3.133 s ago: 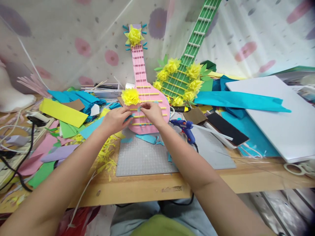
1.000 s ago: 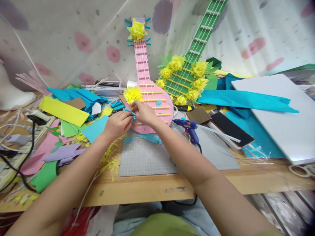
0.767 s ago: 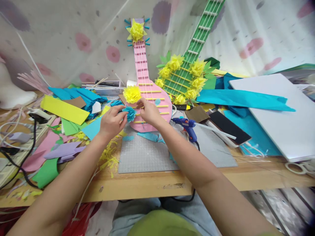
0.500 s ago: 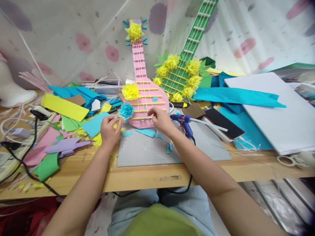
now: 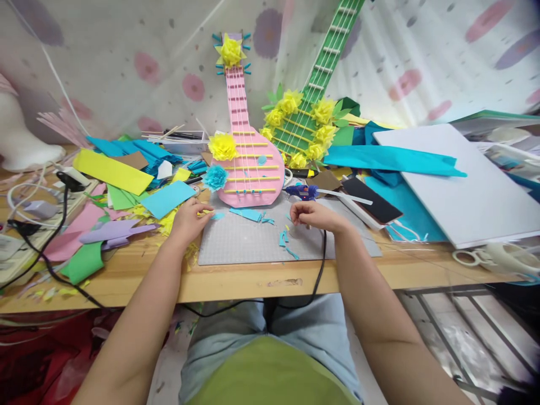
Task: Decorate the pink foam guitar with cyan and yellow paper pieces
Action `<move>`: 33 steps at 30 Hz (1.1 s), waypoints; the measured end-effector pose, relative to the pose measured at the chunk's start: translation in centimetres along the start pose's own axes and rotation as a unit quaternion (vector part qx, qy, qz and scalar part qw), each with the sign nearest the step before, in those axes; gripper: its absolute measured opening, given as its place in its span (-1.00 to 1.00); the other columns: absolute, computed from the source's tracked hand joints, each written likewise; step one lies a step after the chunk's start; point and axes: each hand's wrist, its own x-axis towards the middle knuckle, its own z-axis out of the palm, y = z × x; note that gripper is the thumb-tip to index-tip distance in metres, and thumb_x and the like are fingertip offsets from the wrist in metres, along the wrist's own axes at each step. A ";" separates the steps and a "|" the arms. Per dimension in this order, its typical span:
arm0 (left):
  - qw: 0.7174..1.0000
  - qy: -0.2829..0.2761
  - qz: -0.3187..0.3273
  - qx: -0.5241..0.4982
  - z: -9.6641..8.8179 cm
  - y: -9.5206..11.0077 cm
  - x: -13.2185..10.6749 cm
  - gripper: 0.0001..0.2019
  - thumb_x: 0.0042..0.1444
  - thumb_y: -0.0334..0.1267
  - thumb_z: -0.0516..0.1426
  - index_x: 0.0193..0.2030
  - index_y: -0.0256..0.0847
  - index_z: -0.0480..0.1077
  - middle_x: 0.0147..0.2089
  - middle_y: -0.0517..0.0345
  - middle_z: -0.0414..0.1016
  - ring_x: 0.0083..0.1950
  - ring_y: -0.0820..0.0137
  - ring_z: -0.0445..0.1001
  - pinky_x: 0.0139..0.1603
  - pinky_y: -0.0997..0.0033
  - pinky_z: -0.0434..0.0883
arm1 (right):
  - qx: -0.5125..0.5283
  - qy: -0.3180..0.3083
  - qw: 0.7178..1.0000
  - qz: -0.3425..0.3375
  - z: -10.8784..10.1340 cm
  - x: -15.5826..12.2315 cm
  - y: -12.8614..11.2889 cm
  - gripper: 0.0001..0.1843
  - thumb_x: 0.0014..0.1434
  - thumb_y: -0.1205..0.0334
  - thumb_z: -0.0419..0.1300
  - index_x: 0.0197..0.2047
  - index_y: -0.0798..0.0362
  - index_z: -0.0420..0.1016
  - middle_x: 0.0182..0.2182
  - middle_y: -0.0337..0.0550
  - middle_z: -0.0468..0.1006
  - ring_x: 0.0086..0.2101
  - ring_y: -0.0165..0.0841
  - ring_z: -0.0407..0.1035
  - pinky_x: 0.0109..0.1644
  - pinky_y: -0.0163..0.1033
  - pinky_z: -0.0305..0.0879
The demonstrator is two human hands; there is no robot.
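A pink paper guitar (image 5: 253,194) stands upright at the back of the grey cutting mat (image 5: 236,247), with a yellow paper flower (image 5: 223,147) and a blue paper flower (image 5: 215,178) on its left edge. Below the blue flower, my left hand (image 5: 188,221) rests by the mat's left side, fingers stretched towards a small blue paper scrap (image 5: 217,216). My right hand (image 5: 314,215) hovers over the mat's right half, fingers curled together; whatever they may hold is too small to make out. Just behind it lies a blue glue gun (image 5: 302,192) with a white glue stick.
A green paper guitar (image 5: 323,76) ringed with yellow flowers leans at the back. Paper pieces, a purple sheet (image 5: 113,232) among them, crowd the left. To the right lie a phone (image 5: 371,199), a white board (image 5: 464,197) and scissors (image 5: 468,257). A black cord hangs over the front edge.
My right hand has left the pink guitar's lower body and moved right and down, over the mat. My left hand's fingers have loosened from a pinch and reach towards the blue scrap.
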 end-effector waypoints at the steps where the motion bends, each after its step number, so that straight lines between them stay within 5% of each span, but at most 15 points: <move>1: 1.000 -0.007 0.004 0.009 0.1 -0.1 0.0 -0.76 0.00 -0.12 0.14 -0.27 -0.17 0.53 -0.29 0.10 0.37 -0.32 0.36 0.39 -0.26 0.35 0.33 | 0.020 -0.022 1.000 0.002 -0.3 -0.6 0.3 -0.86 -0.15 0.34 0.03 -0.44 0.04 0.35 -0.51 -0.27 0.43 -0.52 -0.47 0.22 -0.46 -0.35 0.12; 5: 0.997 -0.043 0.034 0.059 0.3 -0.3 0.0 -0.76 0.00 -0.16 0.13 -0.21 -0.17 0.50 -0.29 0.08 0.36 -0.25 0.29 0.39 -0.14 0.26 0.32 | 0.097 -0.029 0.995 0.022 -2.1 -2.9 2.1 -0.74 -0.07 0.08 0.21 -0.34 0.05 0.37 -0.50 -0.26 0.40 -0.55 -0.50 0.16 -0.50 -0.34 0.07; 11: 0.997 -0.015 0.020 0.071 0.7 -0.7 0.2 -0.83 -0.05 -0.14 0.16 -0.36 -0.19 0.42 -0.28 0.06 0.38 -0.20 0.25 0.37 -0.12 0.24 0.31 | 0.119 0.118 0.985 0.029 -4.1 -3.9 4.6 -0.57 -0.10 -0.13 0.25 -0.50 0.04 0.23 -0.65 -0.40 0.12 -0.63 -0.56 -0.06 -0.55 -0.33 -0.16; 18: 0.996 -0.022 -0.074 -0.049 0.4 0.1 0.3 -0.80 -0.08 -0.09 0.18 -0.42 -0.17 0.46 -0.35 0.14 0.49 -0.37 0.38 0.37 -0.32 0.38 0.29 | -0.052 0.302 0.951 0.029 -3.5 -1.2 5.5 -0.53 -0.25 -0.05 0.37 -0.36 0.06 0.35 -0.47 -0.25 0.36 -0.46 -0.43 0.21 -0.39 -0.28 0.13; 27: 0.995 -0.030 -0.067 -0.070 0.7 0.0 0.4 -0.72 -0.07 0.01 0.13 -0.45 -0.17 0.49 -0.37 0.13 0.52 -0.37 0.37 0.39 -0.36 0.39 0.27 | -0.086 0.322 0.941 0.062 -1.3 1.3 4.8 -0.48 -0.13 -0.06 0.30 -0.16 0.07 0.43 -0.21 0.00 0.53 -0.24 -0.20 0.40 -0.18 -0.13 0.29; 33: 0.995 -0.018 -0.072 -0.062 1.0 -0.1 0.5 -0.70 -0.04 0.02 0.11 -0.46 -0.18 0.45 -0.37 0.13 0.49 -0.36 0.38 0.38 -0.33 0.38 0.28 | -0.095 0.354 0.927 0.077 -0.5 2.0 4.9 -0.56 -0.05 -0.04 0.23 -0.18 0.09 0.49 -0.27 0.01 0.56 -0.25 -0.17 0.43 -0.18 -0.14 0.30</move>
